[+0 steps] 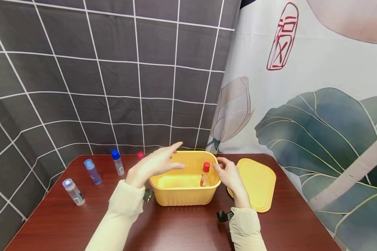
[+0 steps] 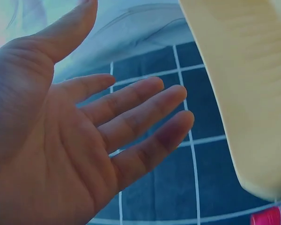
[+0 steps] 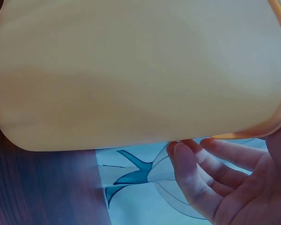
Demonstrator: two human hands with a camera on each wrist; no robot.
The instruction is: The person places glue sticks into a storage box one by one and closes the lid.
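Observation:
My left hand (image 1: 155,164) hovers over the left end of a yellow plastic bin (image 1: 185,197), fingers spread and palm bare. In the left wrist view that palm (image 2: 79,145) faces the camera, apart from the bin wall (image 2: 248,93). At the bin's right end, my right hand (image 1: 229,174) holds the rim with its thumb and curled fingertips. The right wrist view shows these fingertips right at the edge of the yellow wall (image 3: 131,84). A small red-capped bottle (image 1: 205,174) stands inside the bin, near its right end.
To the right lies a flat yellow lid (image 1: 257,184), partly behind my right wrist. Small bottles with a clear cap (image 1: 73,192), a light blue cap (image 1: 93,172) and a dark blue cap (image 1: 118,162) stand at left. A pink-capped one (image 1: 140,156) is mostly hidden behind my left hand.

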